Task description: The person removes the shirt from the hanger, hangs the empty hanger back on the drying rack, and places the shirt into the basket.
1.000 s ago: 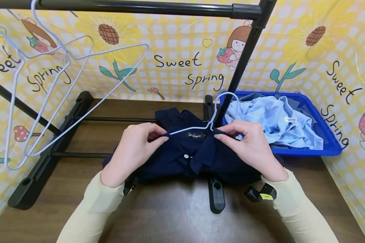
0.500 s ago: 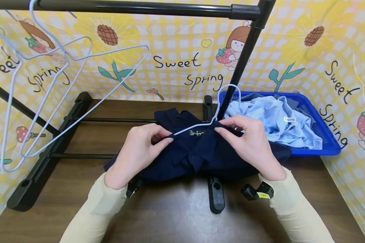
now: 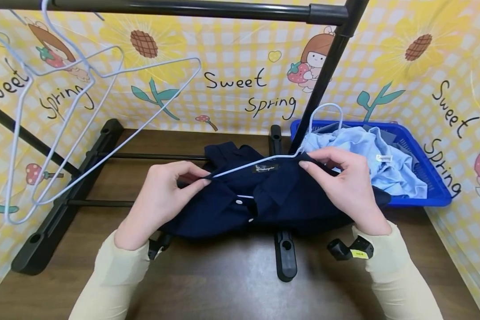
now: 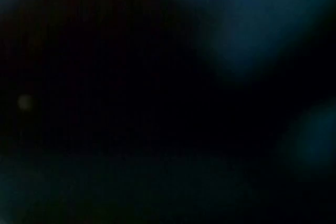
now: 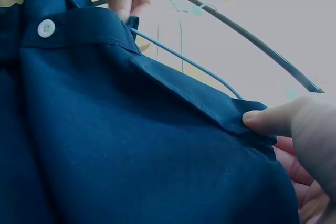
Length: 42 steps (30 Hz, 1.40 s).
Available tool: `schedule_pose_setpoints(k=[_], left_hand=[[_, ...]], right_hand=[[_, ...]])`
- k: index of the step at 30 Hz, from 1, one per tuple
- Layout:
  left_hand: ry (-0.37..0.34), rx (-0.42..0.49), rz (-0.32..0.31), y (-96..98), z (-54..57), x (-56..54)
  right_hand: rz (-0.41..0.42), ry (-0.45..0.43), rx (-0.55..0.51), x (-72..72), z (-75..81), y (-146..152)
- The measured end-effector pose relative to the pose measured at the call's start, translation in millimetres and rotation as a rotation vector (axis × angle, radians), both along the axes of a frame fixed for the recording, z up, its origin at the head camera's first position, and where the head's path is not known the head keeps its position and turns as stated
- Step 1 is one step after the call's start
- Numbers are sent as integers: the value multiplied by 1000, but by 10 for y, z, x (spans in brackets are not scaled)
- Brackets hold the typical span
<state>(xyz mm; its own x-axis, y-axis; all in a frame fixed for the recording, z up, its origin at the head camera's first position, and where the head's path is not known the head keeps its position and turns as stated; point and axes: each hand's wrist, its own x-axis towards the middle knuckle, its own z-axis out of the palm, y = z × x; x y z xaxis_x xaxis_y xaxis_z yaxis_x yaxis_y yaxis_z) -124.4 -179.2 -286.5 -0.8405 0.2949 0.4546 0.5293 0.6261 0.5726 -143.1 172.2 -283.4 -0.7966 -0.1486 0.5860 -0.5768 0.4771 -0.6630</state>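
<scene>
A navy button-up shirt point(image 3: 296, 191) is held up between both hands, its collar label facing up. Inside the neck opening runs a light-blue wire hanger point(image 3: 260, 163), with its hook standing out at the upper right. My left hand point(image 3: 164, 191) pinches the left side of the neckline, thumb against fingers, beside the hanger's arm. On the other side my right hand point(image 3: 346, 186) pinches the cloth close to the base of the hook. From the right wrist, the thumb point(image 5: 273, 119) presses on the shirt's edge point(image 5: 131, 124). The left wrist view is almost black, with only blurred bluish patches.
Empty wire hangers point(image 3: 90, 80) hang at left from the black rack's rail point(image 3: 208, 11). Behind the right hand stands a blue basket point(image 3: 440, 200) holding light-blue garments point(image 3: 356, 151). The rack's feet point(image 3: 286, 262) rest on the brown surface, against patterned cloth walls.
The hands have moved apart, left hand leftward and right hand rightward and up. The neckline is stretched wider, and the hanger's hook has shifted up and to the right.
</scene>
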Motion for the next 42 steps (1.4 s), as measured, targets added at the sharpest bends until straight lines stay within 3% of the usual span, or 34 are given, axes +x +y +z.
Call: schedule_pose_setpoints(k=[10, 15, 23, 28, 34, 38, 42], left_hand=[[-83, 1, -5, -130, 47, -14], [-130, -16, 42, -55, 65, 1], [-3, -42, 148, 259, 95, 60], [33, -113, 167, 359, 47, 52], [47, -202, 209, 252, 33, 41], [56, -196, 241, 127, 47, 22], [31, -176, 226, 39, 56, -1]], right_hand=[[-2, -18, -31, -5, -3, 55], [4, 1, 9, -26, -37, 6], [10, -7, 11, -24, -51, -50], [24, -20, 13, -7, -63, -64], [11, 8, -3, -5, -59, -30], [-7, 11, -20, -12, -54, 12], [11, -7, -25, -8, -47, 33]])
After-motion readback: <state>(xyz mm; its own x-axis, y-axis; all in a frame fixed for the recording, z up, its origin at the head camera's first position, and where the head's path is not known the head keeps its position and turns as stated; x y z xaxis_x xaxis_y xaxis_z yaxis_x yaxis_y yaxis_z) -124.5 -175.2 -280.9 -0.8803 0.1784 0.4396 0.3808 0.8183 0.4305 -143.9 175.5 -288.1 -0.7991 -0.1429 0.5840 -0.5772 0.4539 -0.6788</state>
